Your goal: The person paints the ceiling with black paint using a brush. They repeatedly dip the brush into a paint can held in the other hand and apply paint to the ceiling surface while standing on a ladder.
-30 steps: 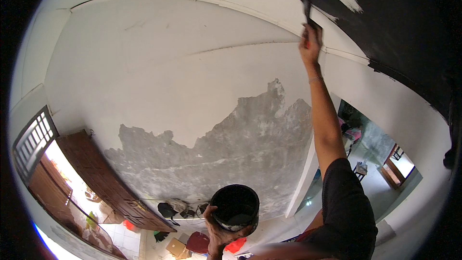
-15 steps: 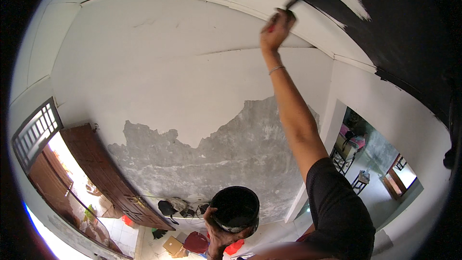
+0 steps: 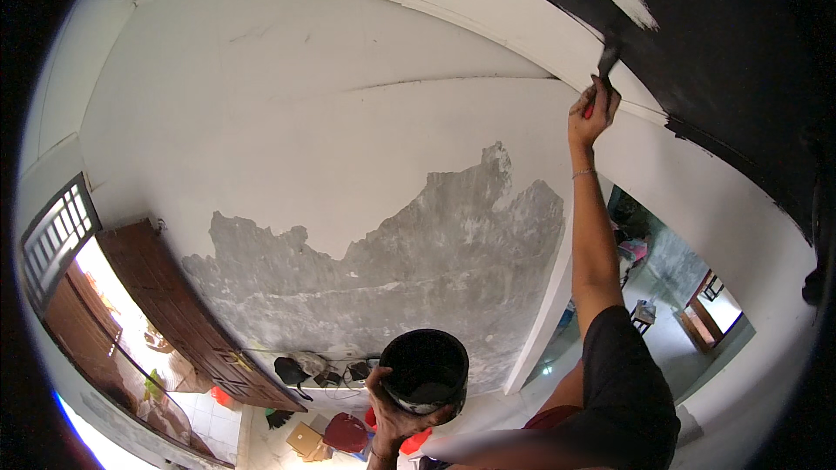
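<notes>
My right hand is raised high with the arm stretched out, its fingers closed round the handle of a paintbrush. The dark bristles touch the ceiling along the edge of the black painted area. A little red shows at the grip. Low in front of me, my left hand holds a round black paint bucket from below and the side, fingers spread round its wall. The bucket's inside is dark, with pale smears near the bottom; how much paint it holds I cannot tell.
An unpainted white strip of ceiling borders the black. The wall ahead has a bare grey plaster patch. A brown wooden door stands ajar at left; a doorway opens at right. On the floor lie a cardboard box and a dark red item.
My right hand has swept the paintbrush rightward and down in the picture, along the black edge. The left hand still holds the bucket in nearly the same place.
</notes>
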`<act>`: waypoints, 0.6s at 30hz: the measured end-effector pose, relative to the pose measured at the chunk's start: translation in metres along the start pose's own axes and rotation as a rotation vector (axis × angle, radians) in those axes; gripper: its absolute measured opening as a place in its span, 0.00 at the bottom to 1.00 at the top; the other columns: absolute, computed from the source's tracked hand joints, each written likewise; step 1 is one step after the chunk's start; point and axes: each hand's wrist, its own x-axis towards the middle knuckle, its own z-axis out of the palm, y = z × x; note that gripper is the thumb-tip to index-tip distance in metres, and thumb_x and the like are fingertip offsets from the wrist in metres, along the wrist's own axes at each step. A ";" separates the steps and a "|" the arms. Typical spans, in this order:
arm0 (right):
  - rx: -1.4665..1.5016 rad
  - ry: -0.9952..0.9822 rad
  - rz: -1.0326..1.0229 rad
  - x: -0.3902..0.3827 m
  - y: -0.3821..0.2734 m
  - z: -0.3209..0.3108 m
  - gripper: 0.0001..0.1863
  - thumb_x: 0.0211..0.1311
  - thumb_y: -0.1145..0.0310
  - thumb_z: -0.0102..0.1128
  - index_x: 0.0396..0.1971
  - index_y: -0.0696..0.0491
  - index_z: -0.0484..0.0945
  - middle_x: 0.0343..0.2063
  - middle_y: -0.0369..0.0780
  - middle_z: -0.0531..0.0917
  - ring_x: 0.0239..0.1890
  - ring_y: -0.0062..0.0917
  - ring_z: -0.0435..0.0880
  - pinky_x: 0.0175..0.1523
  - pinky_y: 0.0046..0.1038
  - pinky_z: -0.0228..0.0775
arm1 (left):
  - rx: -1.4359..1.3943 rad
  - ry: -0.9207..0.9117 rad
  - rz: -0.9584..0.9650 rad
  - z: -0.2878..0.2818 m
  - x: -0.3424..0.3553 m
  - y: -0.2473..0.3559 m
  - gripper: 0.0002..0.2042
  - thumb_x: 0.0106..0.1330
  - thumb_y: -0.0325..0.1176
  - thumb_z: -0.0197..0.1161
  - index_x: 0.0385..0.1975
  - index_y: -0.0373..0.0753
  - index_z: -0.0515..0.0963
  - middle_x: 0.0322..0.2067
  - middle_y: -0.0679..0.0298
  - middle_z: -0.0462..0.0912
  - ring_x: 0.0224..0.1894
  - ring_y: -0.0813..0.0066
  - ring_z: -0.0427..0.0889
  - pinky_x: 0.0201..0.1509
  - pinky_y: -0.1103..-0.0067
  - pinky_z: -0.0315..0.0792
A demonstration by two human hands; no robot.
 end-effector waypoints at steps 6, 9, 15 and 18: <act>-0.108 0.369 0.048 0.004 -0.046 0.087 0.18 0.61 0.82 0.45 0.50 0.58 0.76 0.45 0.53 0.78 0.49 0.43 0.72 0.49 0.38 0.70 | -0.092 0.006 0.061 0.007 0.009 0.003 0.59 0.29 0.57 0.87 0.60 0.42 0.54 0.55 0.50 0.62 0.59 0.54 0.68 0.60 0.61 0.69; 0.003 0.248 -0.009 0.018 -0.093 0.145 0.15 0.61 0.81 0.48 0.48 0.58 0.76 0.42 0.51 0.76 0.51 0.46 0.72 0.57 0.43 0.66 | -0.166 0.015 0.071 0.009 0.011 0.012 0.59 0.29 0.56 0.88 0.60 0.43 0.54 0.56 0.50 0.62 0.59 0.54 0.69 0.60 0.61 0.69; 0.173 -0.170 -0.214 0.002 -0.108 0.142 0.18 0.55 0.82 0.60 0.47 0.54 0.79 0.44 0.48 0.75 0.45 0.42 0.80 0.47 0.39 0.78 | -0.104 0.016 0.062 0.013 0.009 0.014 0.59 0.28 0.54 0.88 0.59 0.43 0.54 0.55 0.51 0.62 0.59 0.56 0.69 0.60 0.63 0.69; 0.090 -0.284 -0.186 0.020 -0.069 0.098 0.24 0.54 0.84 0.58 0.52 0.51 0.80 0.45 0.46 0.75 0.41 0.36 0.82 0.43 0.34 0.80 | -0.116 0.019 0.064 0.018 0.009 0.006 0.59 0.28 0.55 0.88 0.60 0.43 0.54 0.55 0.51 0.62 0.59 0.57 0.69 0.60 0.63 0.69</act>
